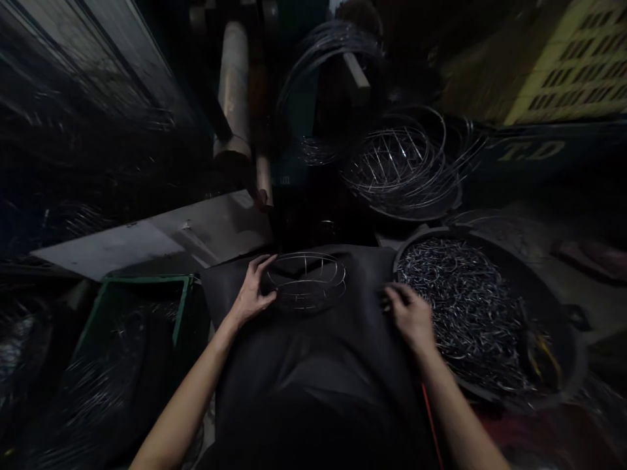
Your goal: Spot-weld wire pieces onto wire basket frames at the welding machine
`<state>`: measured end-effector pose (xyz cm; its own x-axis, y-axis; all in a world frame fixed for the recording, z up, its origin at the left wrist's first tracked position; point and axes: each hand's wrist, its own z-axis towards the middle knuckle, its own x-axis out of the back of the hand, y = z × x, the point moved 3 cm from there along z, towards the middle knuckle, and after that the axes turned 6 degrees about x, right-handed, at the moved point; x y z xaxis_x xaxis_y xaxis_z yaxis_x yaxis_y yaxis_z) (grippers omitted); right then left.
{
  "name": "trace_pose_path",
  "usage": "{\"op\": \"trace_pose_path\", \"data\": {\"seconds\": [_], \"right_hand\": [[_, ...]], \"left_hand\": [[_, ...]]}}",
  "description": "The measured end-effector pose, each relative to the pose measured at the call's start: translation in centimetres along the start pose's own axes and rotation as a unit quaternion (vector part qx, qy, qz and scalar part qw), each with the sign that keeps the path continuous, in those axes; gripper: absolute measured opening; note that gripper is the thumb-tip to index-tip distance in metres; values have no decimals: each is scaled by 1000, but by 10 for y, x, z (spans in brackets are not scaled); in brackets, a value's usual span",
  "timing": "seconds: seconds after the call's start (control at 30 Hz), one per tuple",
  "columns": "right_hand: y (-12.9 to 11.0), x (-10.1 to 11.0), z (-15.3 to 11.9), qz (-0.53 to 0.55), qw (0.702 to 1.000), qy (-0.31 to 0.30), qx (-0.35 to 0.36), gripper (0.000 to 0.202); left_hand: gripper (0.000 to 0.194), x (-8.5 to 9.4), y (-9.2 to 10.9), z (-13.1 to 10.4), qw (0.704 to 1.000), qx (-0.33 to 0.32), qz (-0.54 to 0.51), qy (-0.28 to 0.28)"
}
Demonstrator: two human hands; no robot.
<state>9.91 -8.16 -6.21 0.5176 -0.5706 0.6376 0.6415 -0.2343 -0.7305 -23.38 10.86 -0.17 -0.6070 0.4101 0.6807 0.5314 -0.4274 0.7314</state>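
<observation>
A round frame of thin metal wire (306, 281), with two rings joined by short upright wires, rests on the dark sheet (313, 352) over my lap. My left hand (252, 294) grips its left side, thumb low and fingers at the upper ring. To the right of the frame and apart from it, my right hand (410, 316) is closed, its fingertips pinched at a small dark thing too dim to name. That hand is beside a wide black basin (563, 365) heaped with short bent wire pieces (465, 313).
Wire hoops (406, 163) are piled in a round pan behind the basin. A machine with a pale cylinder (235, 85) and a slanted metal plate (161, 235) stand ahead. A green crate (147, 279) is at left, a yellow crate (573, 65) at far right.
</observation>
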Motion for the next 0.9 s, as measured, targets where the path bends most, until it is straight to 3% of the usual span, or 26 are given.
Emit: {"op": "trace_pose_path", "data": {"seconds": [0.1, 0.27, 0.4, 0.53, 0.7, 0.9], "right_hand": [[-28, -25, -12, 51, 998, -34, 20, 40], [-50, -18, 5, 82, 991, -85, 64, 34], [-98, -32, 27, 69, 967, -160, 186, 30], [-155, -53, 48, 5, 925, -205, 320, 27], [-181, -52, 58, -161, 846, -166, 481, 30], [-174, -52, 68, -166, 791, -100, 581, 31]], "left_hand": [[75, -4, 13, 2, 999, -24, -25, 1], [65, -17, 28, 8, 999, 2, -43, 21], [53, -29, 31, 16, 996, -5, -44, 82], [53, -27, 38, 23, 996, -36, -7, 85], [56, -15, 50, 29, 994, -50, 23, 93], [57, -10, 48, 38, 992, -47, 8, 114]]}}
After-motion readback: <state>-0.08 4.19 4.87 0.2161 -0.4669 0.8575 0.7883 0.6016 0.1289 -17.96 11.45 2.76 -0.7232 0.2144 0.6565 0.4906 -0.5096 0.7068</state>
